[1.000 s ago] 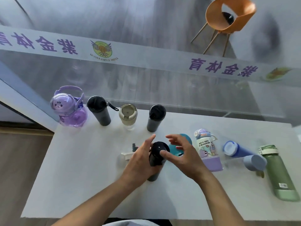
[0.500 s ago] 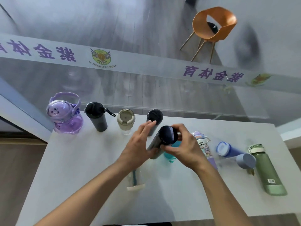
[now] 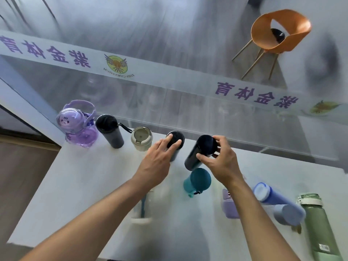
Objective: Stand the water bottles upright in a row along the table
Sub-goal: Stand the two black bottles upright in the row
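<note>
Black bottle (image 3: 201, 152) pinched at cap by right hand (image 3: 220, 162); left hand (image 3: 157, 160) spread, fingertips on neighbouring flask (image 3: 175, 143).

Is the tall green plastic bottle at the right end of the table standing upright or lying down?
Lying down. The tall green plastic bottle rests lengthwise on the white table, its whole side showing, pale cap toward the far edge.

Your white bench (image 3: 79, 189) carries four upright bottles along its far edge: purple (image 3: 79, 129), dark grey (image 3: 111, 131), cream (image 3: 141, 138), black (image 3: 175, 146). Nearer you lie teal (image 3: 197, 180), blue (image 3: 271, 194) and green (image 3: 318, 227) bottles.
</note>
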`<state>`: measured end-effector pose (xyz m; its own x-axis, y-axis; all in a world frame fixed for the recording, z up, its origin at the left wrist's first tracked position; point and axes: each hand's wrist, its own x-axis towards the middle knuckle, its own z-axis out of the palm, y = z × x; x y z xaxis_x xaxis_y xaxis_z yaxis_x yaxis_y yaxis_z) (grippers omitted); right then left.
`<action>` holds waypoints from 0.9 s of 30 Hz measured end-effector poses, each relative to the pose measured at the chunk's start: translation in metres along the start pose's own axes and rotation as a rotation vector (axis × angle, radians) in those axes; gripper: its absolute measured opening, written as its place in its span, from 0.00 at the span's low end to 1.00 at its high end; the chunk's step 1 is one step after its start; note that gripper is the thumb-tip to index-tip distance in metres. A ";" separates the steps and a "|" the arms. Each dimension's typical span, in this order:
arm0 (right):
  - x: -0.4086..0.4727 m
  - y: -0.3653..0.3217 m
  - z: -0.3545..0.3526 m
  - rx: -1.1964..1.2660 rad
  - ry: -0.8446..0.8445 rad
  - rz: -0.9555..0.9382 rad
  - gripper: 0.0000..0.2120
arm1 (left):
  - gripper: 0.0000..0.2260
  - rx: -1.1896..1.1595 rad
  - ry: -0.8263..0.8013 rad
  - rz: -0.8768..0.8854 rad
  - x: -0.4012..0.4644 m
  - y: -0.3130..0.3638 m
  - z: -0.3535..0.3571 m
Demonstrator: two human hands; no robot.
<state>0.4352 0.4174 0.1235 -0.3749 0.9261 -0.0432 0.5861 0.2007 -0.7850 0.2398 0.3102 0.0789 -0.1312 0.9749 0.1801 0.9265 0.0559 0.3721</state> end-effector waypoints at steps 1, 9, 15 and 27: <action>0.004 0.009 0.000 -0.008 -0.007 0.005 0.29 | 0.36 0.016 0.003 -0.017 0.001 0.003 0.002; 0.028 0.053 -0.001 0.003 -0.075 -0.009 0.31 | 0.38 0.056 -0.080 -0.259 0.042 0.017 0.010; 0.037 0.057 0.002 0.015 -0.115 -0.071 0.31 | 0.31 0.001 -0.108 -0.287 0.057 0.017 0.019; 0.046 0.054 0.004 -0.008 -0.094 -0.084 0.31 | 0.30 -0.040 -0.088 -0.269 0.057 0.012 0.020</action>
<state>0.4468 0.4698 0.0772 -0.4884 0.8719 -0.0349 0.5550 0.2795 -0.7835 0.2501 0.3713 0.0751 -0.3382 0.9410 -0.0089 0.8474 0.3086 0.4320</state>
